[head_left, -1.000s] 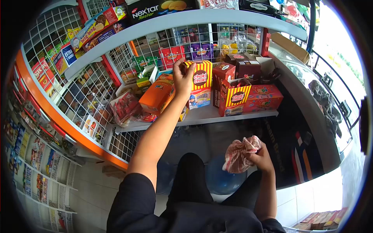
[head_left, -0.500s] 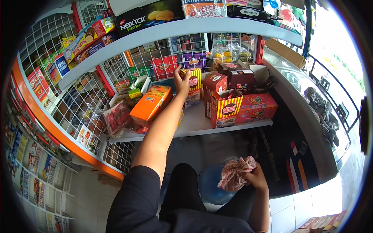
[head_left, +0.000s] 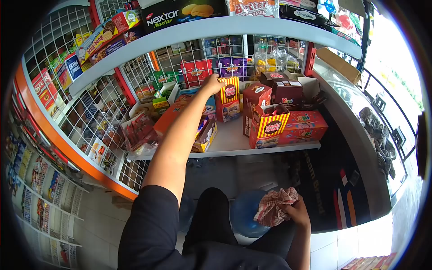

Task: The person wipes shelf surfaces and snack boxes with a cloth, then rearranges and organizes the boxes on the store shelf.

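My left hand [head_left: 211, 85] reaches to the back of the lower shelf. It is closed at the upper left corner of a red-and-yellow striped Choki Choki box [head_left: 228, 96], with some fingertips hidden behind it. A second Choki Choki box [head_left: 271, 125] stands nearer the shelf's front edge, to the right. Low in front of me, my right hand [head_left: 294, 209] grips a crumpled red-and-white checked cloth [head_left: 274, 207]. My left forearm partly covers an orange box [head_left: 170, 116]. An open yellow box of packets [head_left: 207, 137] lies just right of that forearm.
Maroon Yupi boxes [head_left: 288, 93] and a red Yupi box [head_left: 306, 127] stand on the right of the shelf [head_left: 229, 146]. An upper shelf edge [head_left: 216, 26] crosses above my hand. Wire mesh [head_left: 175, 56] closes the back. A blue round container [head_left: 247, 211] stands between my legs.
The view has shifted slightly, so the shelf sits further right. My left forearm has swung left, baring the yellow box and covering more of the orange one. My right hand still holds the cloth.
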The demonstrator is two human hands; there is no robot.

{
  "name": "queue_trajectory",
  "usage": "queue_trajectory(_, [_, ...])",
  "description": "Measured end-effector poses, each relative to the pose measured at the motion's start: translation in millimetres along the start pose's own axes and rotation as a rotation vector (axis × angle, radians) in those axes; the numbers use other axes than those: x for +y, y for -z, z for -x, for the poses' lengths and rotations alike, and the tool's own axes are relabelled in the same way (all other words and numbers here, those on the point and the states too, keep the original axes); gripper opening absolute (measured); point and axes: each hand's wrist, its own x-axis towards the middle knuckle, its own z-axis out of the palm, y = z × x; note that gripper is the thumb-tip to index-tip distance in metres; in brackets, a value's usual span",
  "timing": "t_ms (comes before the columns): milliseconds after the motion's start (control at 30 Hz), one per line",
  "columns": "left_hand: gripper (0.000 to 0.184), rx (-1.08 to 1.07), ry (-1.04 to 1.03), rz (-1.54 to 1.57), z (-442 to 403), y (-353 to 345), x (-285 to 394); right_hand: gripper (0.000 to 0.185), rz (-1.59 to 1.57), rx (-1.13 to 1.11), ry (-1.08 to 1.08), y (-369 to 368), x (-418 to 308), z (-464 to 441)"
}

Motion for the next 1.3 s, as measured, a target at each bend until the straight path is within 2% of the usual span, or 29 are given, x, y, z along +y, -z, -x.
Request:
queue_trajectory(33, [0.064,-0.029,-0.003,-0.109,5.9,12.2,12.5,0.031,0.004,-0.005,0.02,0.7,4.4,0.2])
queue_trajectory(100, [0.058,-0.074,-0.015,-0.348,11.1,21.6,31.0,0.029,0.005,-0.009,0.04,0.5,7.4,0.4])
queue_trajectory(133, [0.058,-0.075,-0.016,-0.35,7.5,22.3,31.6,0.029,0.019,-0.015,0.011,0.3,7.8,0.8])
queue_trajectory(200, [0.049,-0.414,0.152,-0.283,3.1,26.0,41.7,0.03,0.033,-0.017,-0.017,2.4,7.7,2.4])
queue_trajectory(233, [0.038,-0.488,0.19,-0.208,5.7,30.0,45.3,0.03,0.043,-0.04,0.008,4.0,7.7,2.1])
queue_trajectory(333, [0.041,-0.547,0.221,-0.119,18.8,43.0,58.4,0.03,0.03,-0.048,0.032,4.7,5.5,2.6])
queue_trajectory(433, [0.046,-0.545,0.16,-0.126,31.2,50.5,63.1,0.029,0.0,-0.04,0.032,2.6,0.8,4.3])
queue_trajectory(567, [0.053,-0.611,0.158,0.026,30.9,55.7,49.1,0.029,0.044,-0.039,-0.001,1.6,0.4,6.2])
queue_trajectory(633, [0.053,-0.66,0.241,0.212,33.5,59.4,49.6,0.03,0.037,-0.06,0.021,3.6,4.7,5.2])
queue_trajectory(833, [0.058,-0.656,0.23,0.244,30.5,52.2,50.6,0.031,0.033,-0.061,0.004,3.9,11.5,4.1])
queue_trajectory(900, [0.061,-0.619,0.176,0.153,27.6,49.9,47.6,0.031,0.035,-0.063,0.009,3.3,10.3,4.1])
queue_trajectory(1133, [0.06,-0.501,0.147,0.13,16.6,39.7,26.0,0.032,0.049,-0.059,0.003,-1.5,3.7,4.1])
queue_trajectory(1233, [0.061,-0.405,0.126,0.004,16.1,36.6,28.9,0.031,0.05,-0.074,0.001,-0.3,6.6,3.0])
queue_trajectory(1300, [0.06,-0.409,0.015,-0.127,10.6,32.3,25.3,0.031,0.04,-0.094,0.011,-0.4,7.2,3.2])
